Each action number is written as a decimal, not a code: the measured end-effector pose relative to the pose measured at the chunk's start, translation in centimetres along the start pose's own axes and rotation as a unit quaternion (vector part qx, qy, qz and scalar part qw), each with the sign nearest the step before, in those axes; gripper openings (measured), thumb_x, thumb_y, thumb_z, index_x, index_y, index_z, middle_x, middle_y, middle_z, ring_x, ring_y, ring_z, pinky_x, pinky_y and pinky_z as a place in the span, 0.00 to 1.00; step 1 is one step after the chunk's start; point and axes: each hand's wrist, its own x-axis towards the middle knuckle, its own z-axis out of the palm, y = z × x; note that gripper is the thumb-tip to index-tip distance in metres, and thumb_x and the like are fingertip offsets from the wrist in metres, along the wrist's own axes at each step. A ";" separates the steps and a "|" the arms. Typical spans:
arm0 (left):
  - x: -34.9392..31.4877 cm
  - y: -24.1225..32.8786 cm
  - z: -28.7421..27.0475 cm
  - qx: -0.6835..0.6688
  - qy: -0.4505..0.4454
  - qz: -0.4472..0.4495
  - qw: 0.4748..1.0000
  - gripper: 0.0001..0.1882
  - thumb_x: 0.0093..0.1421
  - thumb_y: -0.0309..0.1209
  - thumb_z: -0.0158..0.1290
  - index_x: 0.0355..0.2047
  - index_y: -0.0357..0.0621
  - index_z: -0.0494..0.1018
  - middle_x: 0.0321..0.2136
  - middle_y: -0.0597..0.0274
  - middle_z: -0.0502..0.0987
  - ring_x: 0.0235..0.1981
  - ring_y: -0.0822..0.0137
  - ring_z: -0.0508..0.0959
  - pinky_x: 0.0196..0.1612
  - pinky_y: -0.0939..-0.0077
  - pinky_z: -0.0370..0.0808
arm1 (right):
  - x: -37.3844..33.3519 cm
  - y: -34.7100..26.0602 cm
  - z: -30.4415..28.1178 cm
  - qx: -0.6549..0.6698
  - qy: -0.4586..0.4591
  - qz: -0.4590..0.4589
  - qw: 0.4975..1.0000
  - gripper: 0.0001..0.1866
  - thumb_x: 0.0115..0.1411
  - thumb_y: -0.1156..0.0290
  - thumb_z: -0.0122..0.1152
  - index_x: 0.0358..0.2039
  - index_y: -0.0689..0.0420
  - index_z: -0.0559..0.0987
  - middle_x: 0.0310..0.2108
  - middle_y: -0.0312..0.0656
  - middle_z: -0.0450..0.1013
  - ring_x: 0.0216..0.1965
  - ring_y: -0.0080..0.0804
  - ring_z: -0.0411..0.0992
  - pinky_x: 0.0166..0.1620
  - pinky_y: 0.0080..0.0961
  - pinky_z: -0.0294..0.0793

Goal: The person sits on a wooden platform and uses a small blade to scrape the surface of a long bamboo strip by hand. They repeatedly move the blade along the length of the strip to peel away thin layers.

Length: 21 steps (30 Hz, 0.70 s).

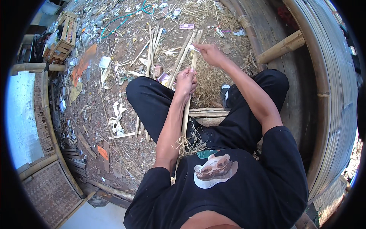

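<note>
"Above your lap (228,137), where does the pale strip (185,120) lie?"

"It slants up from beside a tuft of tangled fibres (192,143), passing through your left hand (185,81) and on past your right; the left is closed firmly around it, partway along."

"And your right hand (209,54)?"

"Farther from you, near the strip's far end; its fingers are closed on a small white thing (193,48) set across the strip; you cannot tell from this view what it is."

"What lies around them?"

"More strips (151,49) past your left knee (139,89); dry straw (209,82) on the ground below your right hand."
</note>
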 end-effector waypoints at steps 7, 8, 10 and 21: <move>0.8 0.7 -0.2 -0.021 0.004 0.028 0.999 0.13 0.63 0.39 0.47 0.32 0.42 0.63 0.11 0.75 0.59 0.06 0.83 0.52 0.07 0.85 0.46 | -0.5 -1.8 0.3 0.033 -0.088 0.042 0.995 0.20 0.54 0.77 0.47 0.47 0.46 0.76 0.31 0.54 0.74 0.30 0.48 0.73 0.37 0.36 0.71; 0.7 0.7 -0.3 -0.020 0.005 0.028 0.999 0.13 0.63 0.39 0.47 0.32 0.42 0.63 0.11 0.75 0.59 0.06 0.83 0.52 0.07 0.85 0.46 | -0.3 -2.2 0.0 -0.006 -0.097 0.033 0.995 0.20 0.55 0.76 0.47 0.47 0.46 0.76 0.30 0.54 0.74 0.30 0.48 0.74 0.36 0.35 0.71; 0.5 0.8 -0.1 0.018 -0.013 0.063 0.998 0.12 0.60 0.36 0.53 0.35 0.41 0.64 0.12 0.75 0.61 0.06 0.83 0.54 0.08 0.86 0.48 | -0.1 -1.6 0.0 -0.046 -0.103 0.026 0.993 0.19 0.55 0.76 0.47 0.47 0.46 0.76 0.30 0.54 0.74 0.30 0.47 0.74 0.35 0.34 0.72; -1.5 0.8 -0.1 0.071 -0.068 0.039 0.994 0.15 0.64 0.38 0.45 0.41 0.38 0.65 0.18 0.63 0.71 0.09 0.74 0.68 0.12 0.84 0.65 | 1.7 1.0 -0.6 0.091 -0.012 0.127 0.988 0.15 0.59 0.72 0.48 0.45 0.51 0.77 0.32 0.48 0.77 0.30 0.35 0.75 0.35 0.28 0.71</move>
